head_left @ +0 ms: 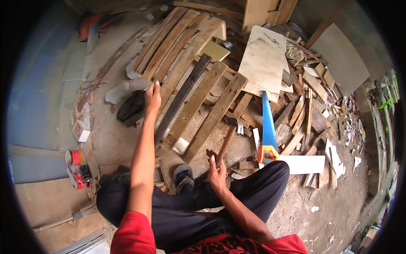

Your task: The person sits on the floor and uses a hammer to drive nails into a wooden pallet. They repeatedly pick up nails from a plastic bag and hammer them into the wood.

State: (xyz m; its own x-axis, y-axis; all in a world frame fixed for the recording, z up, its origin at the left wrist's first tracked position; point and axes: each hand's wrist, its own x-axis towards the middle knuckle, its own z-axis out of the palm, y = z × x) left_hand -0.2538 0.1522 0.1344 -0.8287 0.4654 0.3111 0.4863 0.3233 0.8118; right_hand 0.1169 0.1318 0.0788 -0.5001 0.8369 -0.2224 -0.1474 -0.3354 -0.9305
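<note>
My left hand (152, 96) reaches forward with the arm stretched out and rests on a weathered wooden slat (179, 67) of a pallet-like row of planks lying on the ground. My right hand (216, 172) is closed around the wooden handle of a hammer (228, 135), whose metal head lies near the planks' lower ends. I sit on the ground in dark trousers, one foot in a grey sandal (183, 174) against the planks. A dark plank (182, 95) lies between the lighter ones.
A handsaw (267, 127) with a blue blade and orange handle lies to the right. Behind it are a pale plywood sheet (263, 59) and a heap of wood offcuts (313, 110). Red cans (76, 167) and a brush (80, 211) sit at left.
</note>
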